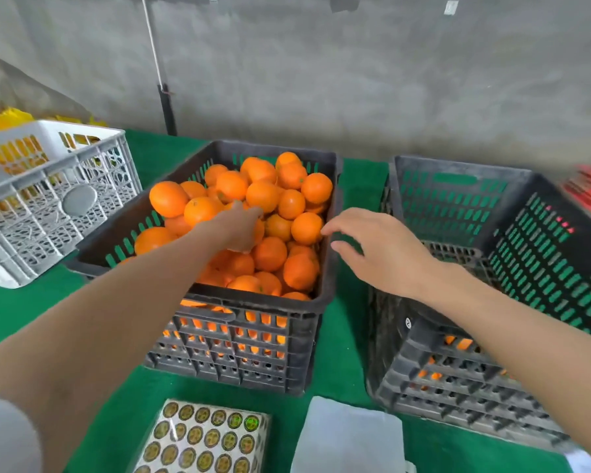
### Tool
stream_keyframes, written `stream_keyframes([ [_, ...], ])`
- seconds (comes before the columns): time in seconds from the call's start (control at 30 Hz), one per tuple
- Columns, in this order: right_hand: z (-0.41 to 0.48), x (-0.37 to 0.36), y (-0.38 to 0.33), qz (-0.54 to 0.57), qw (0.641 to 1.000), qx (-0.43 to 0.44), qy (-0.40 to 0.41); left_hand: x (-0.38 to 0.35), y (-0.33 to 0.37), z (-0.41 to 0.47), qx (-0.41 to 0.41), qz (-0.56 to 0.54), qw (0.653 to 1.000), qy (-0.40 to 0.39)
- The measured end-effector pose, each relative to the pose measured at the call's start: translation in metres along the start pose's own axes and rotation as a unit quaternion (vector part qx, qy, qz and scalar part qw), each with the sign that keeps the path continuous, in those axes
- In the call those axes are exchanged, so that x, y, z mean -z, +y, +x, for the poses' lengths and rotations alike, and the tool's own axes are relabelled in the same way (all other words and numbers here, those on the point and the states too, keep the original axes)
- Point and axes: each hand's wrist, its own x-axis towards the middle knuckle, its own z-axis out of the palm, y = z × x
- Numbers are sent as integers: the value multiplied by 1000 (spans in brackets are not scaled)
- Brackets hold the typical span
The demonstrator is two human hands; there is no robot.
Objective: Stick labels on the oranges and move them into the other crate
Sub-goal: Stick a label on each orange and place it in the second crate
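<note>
- Nearest me, the label sheet (198, 438) lies at the near edge of the green worktop (342, 353). The frame cuts off its lowest rows, and the print on the round stickers is too small to read.
- Just right of it sits a pale plastic piece (348, 435), also cut off. I cannot tell what it is.
- My left hand (239, 230) reaches into the full crate (253, 302) and lies on the heaped oranges (270, 196) near the middle. Its fingertips are hidden, so I cannot tell whether it has closed on one.
- My right hand (386, 250) hovers over that crate's right rim, fingers spread and relaxed, holding nothing, close to the nearest orange.
- To the right stands the other crate (451, 206), apart from the first. I see only glimpses of orange through its near slats.
- At the worktop's far left corner is a white crate (48, 199) with unclear yellow contents.
</note>
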Motion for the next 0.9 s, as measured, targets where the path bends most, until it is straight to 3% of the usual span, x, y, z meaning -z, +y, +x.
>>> stream_keyframes([
  [0.07, -4, 1, -5, 4, 1000, -9, 5, 0, -2, -1, 19, -71, 996, 48],
  [0.13, -15, 4, -9, 14, 999, -17, 24, 3, -3, -7, 51, -211, 968, 125],
  [0.2, -34, 6, -14, 60, 995, -33, 66, 12, -1, -21, 52, -383, 896, 217],
  [0.27, -62, 1, -22, 135, 984, -41, 109, 25, 7, -48, -6, -545, 792, 276],
  [0.33, -94, -15, -29, 187, 974, -59, 117, 34, 19, -81, -69, -676, 689, 252],
  [0.4, -128, -42, -33, 220, 967, -105, 68, 35, 32, -116, -119, -731, 642, 198],
  [0.47, -159, -71, -31, 238, 956, -169, -30, 26, 43, -151, -155, -728, 651, 145],
  [0.57, -200, -112, -30, 220, 945, -204, -133, -10, 65, -199, -150, -640, 750, 76],
  [0.63, -215, -133, -37, 223, 943, -188, -164, -50, 83, -225, -112, -606, 788, -6],
  [0.77, -227, -152, -52, 234, 940, -159, -191, -131, 107, -247, 38, -594, 789, -156],
  [0.9, -232, -160, -57, 242, 932, -182, -196, -175, 104, -241, 163, -637, 722, -213],
])
